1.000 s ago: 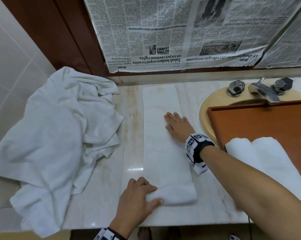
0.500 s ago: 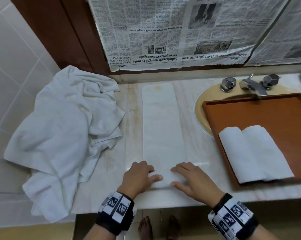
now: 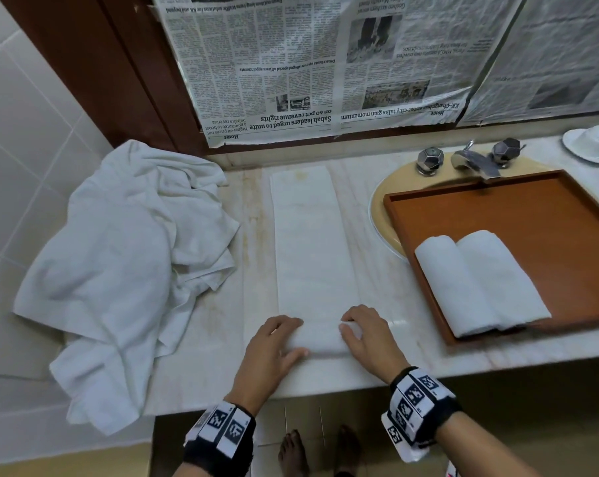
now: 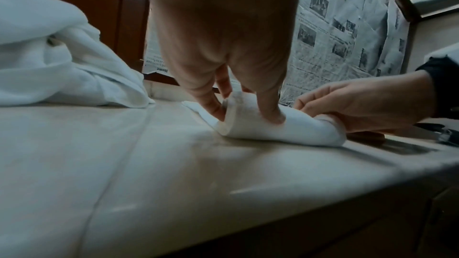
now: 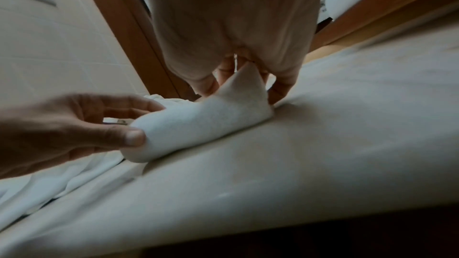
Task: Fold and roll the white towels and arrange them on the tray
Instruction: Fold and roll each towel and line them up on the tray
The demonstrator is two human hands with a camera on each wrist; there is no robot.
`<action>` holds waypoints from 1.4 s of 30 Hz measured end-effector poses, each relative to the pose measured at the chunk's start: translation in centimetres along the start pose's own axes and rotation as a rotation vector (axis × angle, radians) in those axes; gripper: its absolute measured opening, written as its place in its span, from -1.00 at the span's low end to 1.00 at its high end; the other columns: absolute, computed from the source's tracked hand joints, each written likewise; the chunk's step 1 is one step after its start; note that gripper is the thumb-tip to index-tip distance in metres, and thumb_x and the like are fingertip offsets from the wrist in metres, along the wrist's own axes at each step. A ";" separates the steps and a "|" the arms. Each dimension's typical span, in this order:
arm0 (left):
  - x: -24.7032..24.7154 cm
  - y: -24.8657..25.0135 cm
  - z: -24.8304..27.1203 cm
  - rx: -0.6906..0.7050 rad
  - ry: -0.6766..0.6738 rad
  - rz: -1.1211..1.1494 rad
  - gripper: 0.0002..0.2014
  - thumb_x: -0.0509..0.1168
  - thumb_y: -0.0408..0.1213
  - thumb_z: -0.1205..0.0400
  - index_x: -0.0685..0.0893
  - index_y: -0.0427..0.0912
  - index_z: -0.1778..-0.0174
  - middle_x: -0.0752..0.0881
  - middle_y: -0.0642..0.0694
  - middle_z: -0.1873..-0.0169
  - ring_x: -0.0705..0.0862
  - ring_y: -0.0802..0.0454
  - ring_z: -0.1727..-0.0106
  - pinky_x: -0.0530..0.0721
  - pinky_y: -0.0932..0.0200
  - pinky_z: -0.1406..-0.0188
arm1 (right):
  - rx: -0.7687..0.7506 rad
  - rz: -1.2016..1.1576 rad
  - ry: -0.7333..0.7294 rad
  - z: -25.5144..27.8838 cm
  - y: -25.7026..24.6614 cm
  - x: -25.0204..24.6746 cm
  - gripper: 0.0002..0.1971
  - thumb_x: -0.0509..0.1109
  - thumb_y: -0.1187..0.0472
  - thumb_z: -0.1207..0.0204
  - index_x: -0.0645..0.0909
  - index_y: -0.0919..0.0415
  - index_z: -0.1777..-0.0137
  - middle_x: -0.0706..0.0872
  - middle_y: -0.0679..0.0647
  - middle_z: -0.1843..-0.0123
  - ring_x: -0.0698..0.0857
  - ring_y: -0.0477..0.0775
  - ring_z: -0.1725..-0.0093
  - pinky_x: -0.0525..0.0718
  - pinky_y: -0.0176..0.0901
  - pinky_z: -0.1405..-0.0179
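Marble counter (image 3: 411, 359), tiled wall (image 3: 22, 139), newspaper (image 3: 291, 63) backdrop, tray (image 3: 532, 215) over sink (image 3: 382, 204)

Head view: from above, facing forward and down over the marble counter (image 3: 201, 342), wide enough for the wooden tray (image 3: 546, 215) at right. Left wrist view: low, close to the counter surface, looking along the left hand (image 4: 223, 50) toward the newspaper-covered wall (image 4: 347, 32). Right wrist view: equally low and near, along the right hand (image 5: 236, 32), facing leftward. Shared by all three: the folded towel (image 3: 311, 242) with its rolled near end, both hands.
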State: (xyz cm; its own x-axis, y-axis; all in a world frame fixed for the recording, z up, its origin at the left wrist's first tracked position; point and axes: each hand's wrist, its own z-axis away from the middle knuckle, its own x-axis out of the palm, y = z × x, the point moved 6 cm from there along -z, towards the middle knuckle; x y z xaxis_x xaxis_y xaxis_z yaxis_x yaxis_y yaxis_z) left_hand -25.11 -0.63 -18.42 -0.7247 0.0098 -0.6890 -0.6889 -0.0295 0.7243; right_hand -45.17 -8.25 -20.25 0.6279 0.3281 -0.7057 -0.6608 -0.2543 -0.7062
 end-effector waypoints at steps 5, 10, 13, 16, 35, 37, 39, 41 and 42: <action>-0.2 -0.3 -1.6 -0.037 -0.126 -0.067 -0.64 0.45 -0.04 -0.60 0.74 0.05 -0.32 0.75 0.16 -0.22 0.65 0.20 -0.23 0.50 0.31 -0.28 | -0.067 0.134 -0.011 0.4 -0.5 0.0 -0.72 0.18 0.09 -0.68 0.63 0.19 -0.19 0.62 0.04 -0.15 0.56 0.05 -0.13 0.53 -0.15 -0.12; -0.7 -0.4 -3.4 -0.144 -0.237 -0.011 -0.84 0.47 -0.07 -0.56 0.82 0.01 -0.01 0.80 0.08 0.11 0.68 0.21 0.08 0.55 0.19 0.10 | -0.270 0.375 -0.023 2.8 -1.5 -0.5 -0.52 0.26 -0.16 -0.52 0.62 0.10 -0.32 0.65 0.01 -0.24 0.62 0.02 -0.18 0.73 -0.14 -0.05; -0.7 -0.9 -4.0 -0.193 -0.182 -0.024 -0.74 0.38 0.03 -0.66 0.80 -0.02 -0.13 0.81 0.05 0.02 0.71 0.13 0.02 0.54 0.31 0.07 | -0.253 0.345 -0.063 1.9 -1.0 -0.5 -0.56 0.22 -0.13 -0.59 0.65 0.13 -0.28 0.67 0.02 -0.17 0.66 0.05 -0.12 0.73 -0.13 -0.04; -0.7 -1.2 -3.3 -0.224 -0.017 0.041 -0.67 0.34 0.01 -0.70 0.67 0.00 -0.35 0.71 0.07 -0.18 0.66 0.14 -0.11 0.53 0.28 -0.13 | -0.123 0.168 -0.160 0.0 -0.2 -0.6 -0.62 0.31 -0.10 -0.66 0.65 0.16 -0.27 0.64 0.01 -0.18 0.55 0.03 -0.17 0.56 -0.10 -0.21; -0.3 -1.6 -2.7 -0.216 -0.040 -0.010 -0.54 0.47 0.09 -0.56 0.69 0.05 -0.36 0.58 0.10 -0.06 0.60 0.22 0.03 0.43 0.55 0.03 | -0.167 0.331 0.124 0.1 -2.0 -1.7 -0.67 0.11 0.00 -0.68 0.59 0.05 -0.29 0.62 0.00 -0.23 0.58 0.05 -0.15 0.57 -0.01 -0.15; -0.5 -1.8 -3.1 -0.235 -0.063 -0.021 -0.58 0.47 0.10 -0.56 0.71 0.07 -0.32 0.61 0.05 0.01 0.60 0.24 0.04 0.41 0.55 0.08 | -0.237 0.357 0.033 1.3 -1.4 -0.8 -0.54 0.29 -0.12 -0.57 0.53 0.06 -0.41 0.57 0.02 -0.34 0.53 0.06 -0.29 0.59 -0.01 -0.26; -0.6 -2.0 -3.2 -0.260 -0.063 -0.006 -0.62 0.45 0.12 -0.57 0.73 0.09 -0.26 0.65 0.02 0.02 0.62 0.22 0.02 0.41 0.52 0.08 | -0.290 0.421 -0.035 1.5 -0.8 -0.2 -0.41 0.45 -0.15 -0.45 0.51 0.08 -0.44 0.58 0.05 -0.36 0.54 0.08 -0.31 0.67 0.01 -0.24; -0.6 -1.9 -3.1 -0.275 -0.025 0.020 -0.68 0.40 0.13 -0.61 0.76 0.08 -0.20 0.71 0.02 0.01 0.65 0.19 0.00 0.50 0.41 0.00 | -0.297 0.384 -0.062 0.8 -0.5 -0.5 -0.48 0.44 -0.09 -0.48 0.55 0.09 -0.40 0.61 0.04 -0.31 0.56 0.06 -0.28 0.71 0.02 -0.18; -0.6 -1.8 -3.0 -0.277 0.007 0.022 -0.70 0.37 0.13 -0.63 0.78 0.08 -0.17 0.73 0.04 0.01 0.66 0.18 -0.01 0.54 0.35 -0.05 | -0.281 0.337 -0.073 0.3 -0.4 -0.8 -0.52 0.39 -0.07 -0.54 0.57 0.10 -0.40 0.61 0.03 -0.32 0.55 0.06 -0.29 0.67 0.00 -0.23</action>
State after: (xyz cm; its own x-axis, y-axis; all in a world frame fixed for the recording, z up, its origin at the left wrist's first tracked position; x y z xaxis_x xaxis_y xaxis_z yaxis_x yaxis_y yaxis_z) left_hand -23.34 -3.55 -19.41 -0.7390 -0.0009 -0.6737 -0.6421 -0.3016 0.7048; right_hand -45.50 -8.14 -19.37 0.3591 0.2454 -0.9005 -0.6798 -0.5922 -0.4325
